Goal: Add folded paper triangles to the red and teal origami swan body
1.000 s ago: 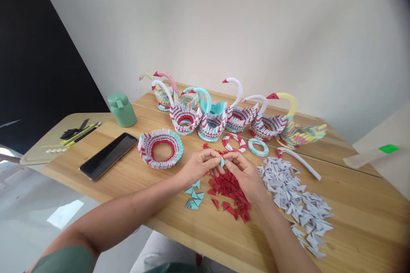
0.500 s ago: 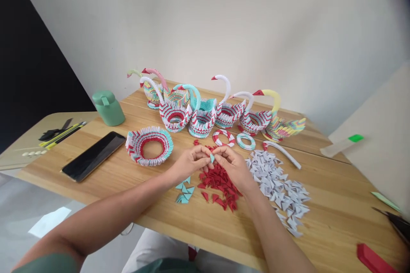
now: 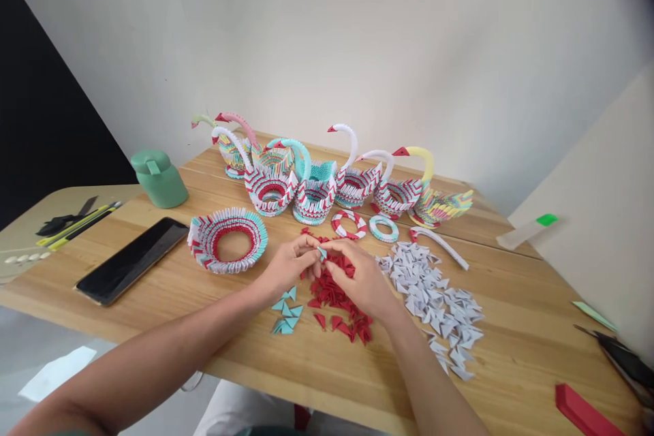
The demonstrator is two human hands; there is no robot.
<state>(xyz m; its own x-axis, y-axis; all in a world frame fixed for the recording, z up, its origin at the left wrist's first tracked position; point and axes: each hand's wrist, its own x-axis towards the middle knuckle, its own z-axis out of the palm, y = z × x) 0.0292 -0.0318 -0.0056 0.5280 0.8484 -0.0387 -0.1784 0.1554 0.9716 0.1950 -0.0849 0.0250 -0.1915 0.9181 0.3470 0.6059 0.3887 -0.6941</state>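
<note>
Over the heap of red folded paper triangles (image 3: 337,289), my left hand (image 3: 290,264) pinches a small teal paper triangle (image 3: 322,253) between thumb and fingers. My right hand (image 3: 362,278) meets it from the other side, its fingertips closed at the same piece. A few loose teal triangles (image 3: 287,313) lie on the wood below my left wrist. To the right of my right hand spreads a pile of pale grey-white triangles (image 3: 439,300). An unfinished-looking round paper bowl (image 3: 197,235), striped red, white and teal, sits left of my hands.
Several folded-paper swans (image 3: 314,201) stand along the back of the wooden table (image 3: 511,327). Before them lie a red-white ring (image 3: 336,227), a teal-white ring (image 3: 375,230) and a white swan neck (image 3: 443,244). A phone (image 3: 130,262) and green bottle (image 3: 161,180) are left; a red object (image 3: 585,412) is right.
The whole view has shifted slightly, so the table's things appear further left. Both hands stay together at the teal triangle, with the right fingers a little more extended over it.
</note>
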